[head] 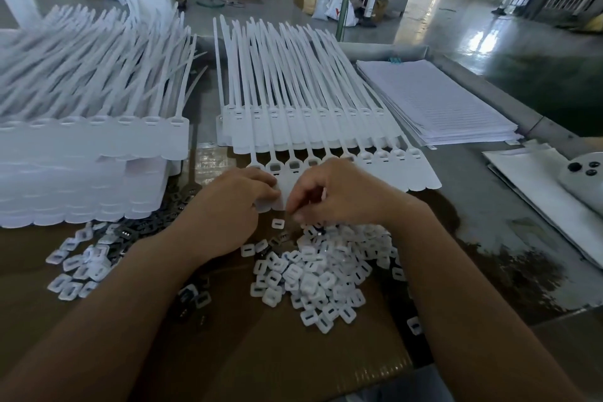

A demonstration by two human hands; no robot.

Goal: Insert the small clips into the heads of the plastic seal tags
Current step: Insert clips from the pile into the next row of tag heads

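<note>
Two hands are working close together over the desk [473, 222]. The left hand [238, 196] is gripping the near-left flag of the front strip [391, 173] of seal tags. The right hand [339, 192] is hovering just beside it with its fingertips curled down and bunched, and I cannot tell whether they are pinching a clip. Nine heads are showing in a row on the front strip, with perhaps one more hiding behind the right hand. The strip is lying flat, heads toward the person, its long tails running away across the desk and leaning slightly left. Two stacks of tags are sitting behind it, the middle stack [293, 127] under those tails and the blurred left stack [81, 147]. White clips are lying in two groups, too many to count: a big heap [326, 274] below the right hand and a smaller scatter [78, 266] at the left. One lone clip [278, 223] is lying between the hands. One pile of paper sheets [434, 101] is lying at the right.
</note>
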